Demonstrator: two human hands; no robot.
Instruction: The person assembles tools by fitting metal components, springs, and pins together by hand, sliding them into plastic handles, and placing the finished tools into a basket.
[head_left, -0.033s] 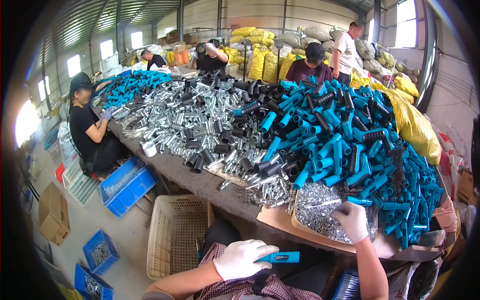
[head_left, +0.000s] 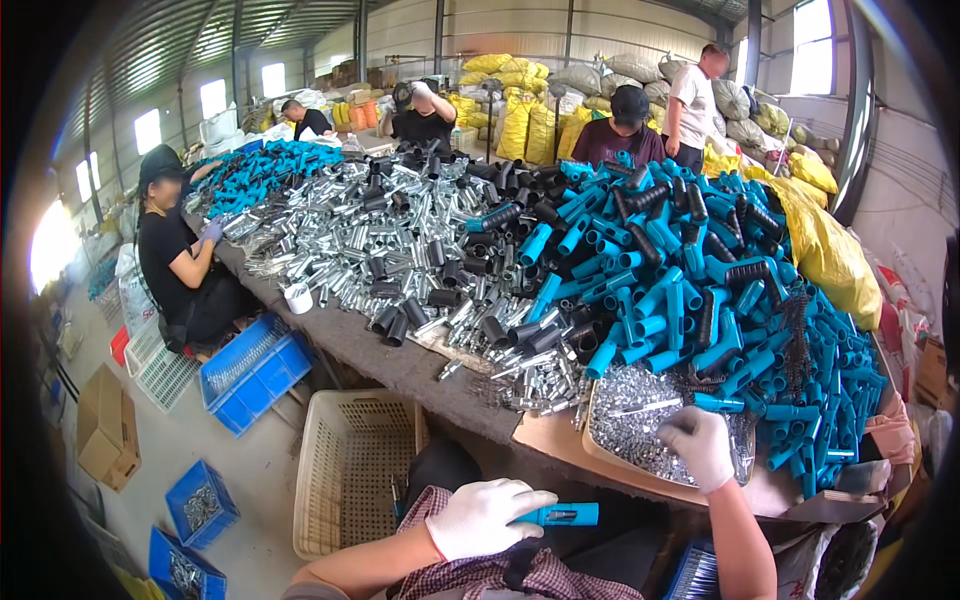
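My left hand (head_left: 488, 520), in a white glove, is closed round a teal plastic handle (head_left: 562, 515), a tube with a dark slot in its side, held low in front of me. My right hand (head_left: 703, 448), also gloved, is over a shallow tray (head_left: 590, 440) of small shiny metal parts (head_left: 640, 435) at the table's near edge. Its fingertips are pinched together, and whatever they hold is hidden. A thin metal rod (head_left: 645, 408) lies on the parts, just left of that hand. Close behind rises a large heap of teal handles (head_left: 660, 310), some with black grips.
Metal tubes (head_left: 350, 240) and black sleeves (head_left: 395, 325) are piled across the table (head_left: 400, 380). Below stand a cream plastic crate (head_left: 310, 470), a blue crate (head_left: 255, 375) and small blue bins (head_left: 200, 505). Several people are around the table; one person (head_left: 175, 250) sits at the left.
My right hand has shifted very slightly down and left over the tray. My left hand and the teal handle stay where they were.
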